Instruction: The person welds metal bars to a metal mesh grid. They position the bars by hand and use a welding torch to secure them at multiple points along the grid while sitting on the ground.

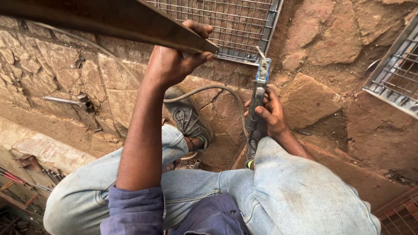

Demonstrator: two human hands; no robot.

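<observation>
L hand (174, 61) clenched round steel bar (109, 19), prob. heavy, stiff, grip near end; R hand (267, 115) grasping welding holder (257, 100), light, cable below stiff-ish.

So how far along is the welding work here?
Done: the wire-mesh frame looks assembled. In hand: the left hand steadies a steel bar, and the right hand holds the electrode holder near the frame's edge. Left: no arc is visible, so the bar is not visibly joined.
</observation>
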